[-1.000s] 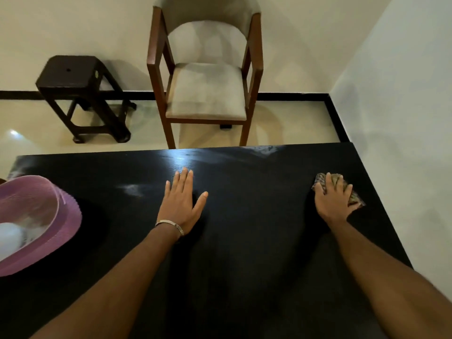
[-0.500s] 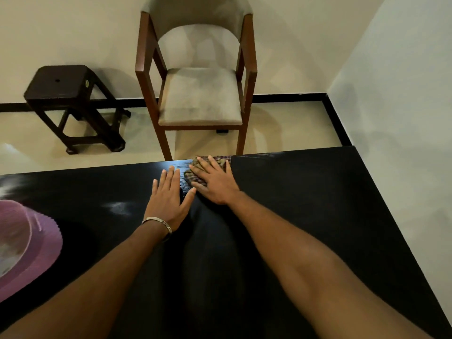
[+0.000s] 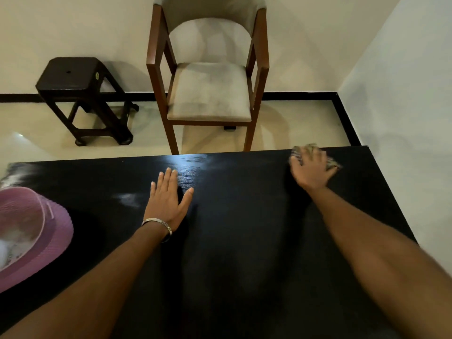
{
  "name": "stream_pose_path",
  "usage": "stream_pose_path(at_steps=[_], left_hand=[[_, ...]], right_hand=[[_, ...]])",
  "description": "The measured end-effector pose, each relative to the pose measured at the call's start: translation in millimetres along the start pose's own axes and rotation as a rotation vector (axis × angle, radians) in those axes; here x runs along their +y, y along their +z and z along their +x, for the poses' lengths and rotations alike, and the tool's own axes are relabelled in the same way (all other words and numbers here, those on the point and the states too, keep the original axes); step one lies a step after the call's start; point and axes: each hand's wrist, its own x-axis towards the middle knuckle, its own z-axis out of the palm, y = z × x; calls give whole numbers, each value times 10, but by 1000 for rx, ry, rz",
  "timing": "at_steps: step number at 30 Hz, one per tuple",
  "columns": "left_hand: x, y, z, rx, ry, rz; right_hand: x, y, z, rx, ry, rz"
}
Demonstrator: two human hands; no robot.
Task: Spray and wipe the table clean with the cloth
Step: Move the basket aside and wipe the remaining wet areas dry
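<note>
The black table (image 3: 232,241) fills the lower view, with pale wet streaks along its far edge and a whitish smear left of centre. My left hand (image 3: 167,200) lies flat on the table, fingers straight, a metal bangle on the wrist. My right hand (image 3: 310,168) presses a checked cloth (image 3: 333,163) flat against the table near the far right corner; it is motion-blurred and the cloth shows only around the fingers.
A pink perforated basket (image 3: 56,231) with something white inside sits on the table's left edge. Beyond the table stand a wooden armchair (image 3: 210,94) with a grey seat and a dark stool (image 3: 80,94). A white wall runs along the right.
My right hand swept the cloth from the right side to the far middle beside my left hand, then back to the far right corner. My left hand stayed in place.
</note>
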Motion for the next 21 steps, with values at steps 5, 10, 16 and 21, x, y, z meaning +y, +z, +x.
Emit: stream_pose_path(at_steps=[5, 10, 16, 21], left_hand=[[-40, -63, -120, 14, -53, 23], [-117, -82, -310, -1, -79, 33], [-439, -208, -434, 28, -149, -34], [-758, -334, -466, 71, -184, -107]], right_hand=[[-1279, 496, -793, -97, -509, -92], [-1596, 800, -1601, -194, -865, -161], [-750, 538, -1415, -107, -574, -66], [-631, 508, -1291, -29, -180, -55]])
